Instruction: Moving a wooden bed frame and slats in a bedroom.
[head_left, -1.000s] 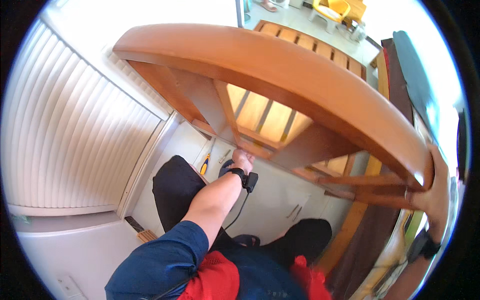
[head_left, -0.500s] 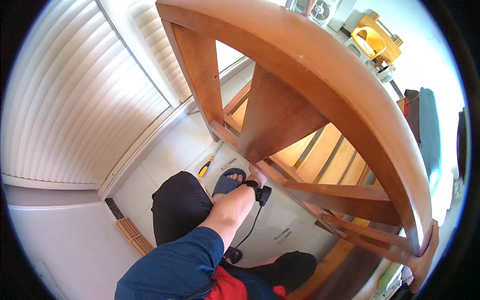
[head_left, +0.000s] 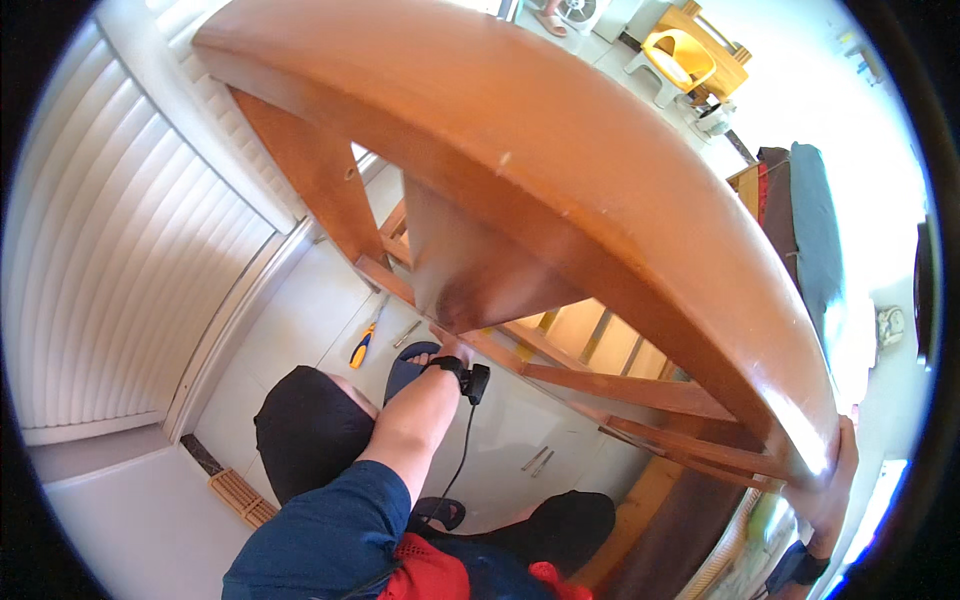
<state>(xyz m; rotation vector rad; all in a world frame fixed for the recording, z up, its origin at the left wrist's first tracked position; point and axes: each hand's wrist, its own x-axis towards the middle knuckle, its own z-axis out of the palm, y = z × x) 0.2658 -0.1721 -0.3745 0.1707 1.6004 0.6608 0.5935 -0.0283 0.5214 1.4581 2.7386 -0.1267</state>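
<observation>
A large brown wooden furniture frame [head_left: 640, 210] with a thick curved top rail, a centre panel and light slats fills the middle, tilted across the view. My left hand [head_left: 456, 347] reaches up to its lower rail below the panel and grips there, its fingers mostly hidden. A black band with a small device [head_left: 474, 380] and a cable is on that wrist. At the far right, my right hand [head_left: 838, 475] wraps round the lower end of the curved rail, partly hidden behind it.
On the tiled floor lie a blue-and-yellow screwdriver [head_left: 363, 345], a small metal piece [head_left: 407, 334] and thin metal pieces [head_left: 537, 460]. Ribbed white panels [head_left: 130, 260] stand left. A yellow child's chair [head_left: 680, 58] and a fan [head_left: 578, 10] are at the back.
The curved rail has come nearer and shifted left in view, looking larger. Both hands stay at their places on the frame. The floor and its tools have shifted left too.
</observation>
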